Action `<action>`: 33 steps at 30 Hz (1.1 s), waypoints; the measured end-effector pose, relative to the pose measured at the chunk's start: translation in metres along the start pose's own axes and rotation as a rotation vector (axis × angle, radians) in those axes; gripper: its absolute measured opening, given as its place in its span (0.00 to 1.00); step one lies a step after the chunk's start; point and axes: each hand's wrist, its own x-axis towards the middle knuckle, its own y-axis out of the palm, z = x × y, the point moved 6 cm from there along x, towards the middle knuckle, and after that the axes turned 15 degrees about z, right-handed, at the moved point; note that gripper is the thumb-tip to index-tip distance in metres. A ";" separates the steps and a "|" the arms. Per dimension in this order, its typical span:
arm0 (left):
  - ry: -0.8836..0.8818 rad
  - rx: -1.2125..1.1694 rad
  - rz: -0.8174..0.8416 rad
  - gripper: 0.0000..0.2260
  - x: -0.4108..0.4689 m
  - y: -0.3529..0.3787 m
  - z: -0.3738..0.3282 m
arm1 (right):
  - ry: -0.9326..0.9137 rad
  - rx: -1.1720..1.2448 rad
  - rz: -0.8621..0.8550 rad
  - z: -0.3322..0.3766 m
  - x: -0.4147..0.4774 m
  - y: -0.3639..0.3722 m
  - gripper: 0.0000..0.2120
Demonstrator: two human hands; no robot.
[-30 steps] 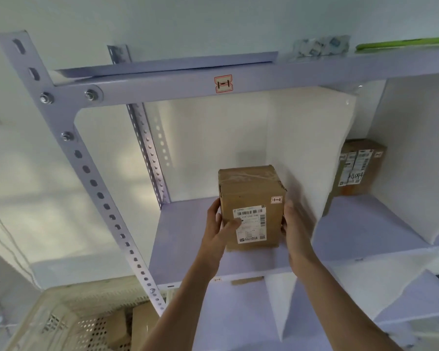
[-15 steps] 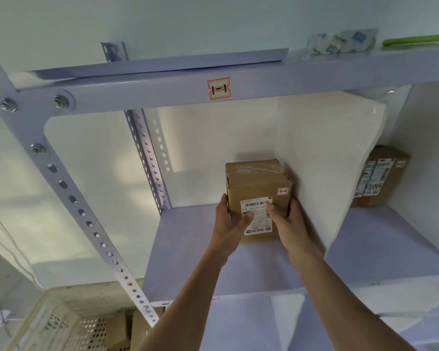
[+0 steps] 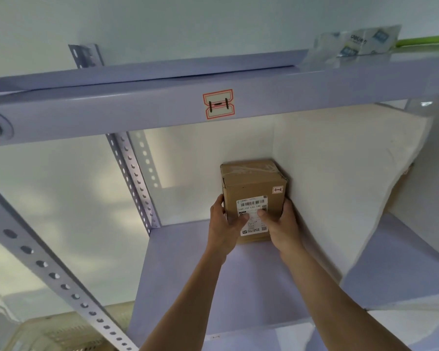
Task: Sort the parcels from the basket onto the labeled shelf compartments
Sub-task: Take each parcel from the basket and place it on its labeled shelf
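Brown taped cardboard parcel with a white barcode label, frame centre, clasped by left hand and right hand, thumbs on the label; now pushed deeper, against the white divider.

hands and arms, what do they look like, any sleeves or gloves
The left hand and right hand are bare: no gloves, rings or watch visible. The left forearm and right forearm are bare too, no sleeve in frame.
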 end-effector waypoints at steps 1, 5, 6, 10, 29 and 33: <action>-0.004 0.002 -0.001 0.36 0.003 -0.001 0.002 | 0.002 -0.001 -0.005 0.000 0.003 0.000 0.25; -0.002 -0.007 -0.017 0.38 0.012 -0.002 0.005 | 0.006 -0.029 -0.016 -0.003 0.010 -0.001 0.25; -0.006 -0.007 -0.023 0.38 0.013 -0.003 0.007 | 0.005 -0.038 -0.020 -0.004 0.012 -0.001 0.25; -0.032 0.032 -0.038 0.36 0.016 -0.005 0.012 | -0.005 -0.066 -0.045 -0.008 0.015 -0.001 0.25; -0.292 -0.122 0.039 0.41 0.013 -0.002 -0.041 | 0.304 0.100 -0.124 0.029 0.022 0.012 0.57; -0.286 -0.138 0.016 0.37 0.015 -0.001 -0.039 | 0.298 0.122 -0.149 0.030 0.021 0.014 0.55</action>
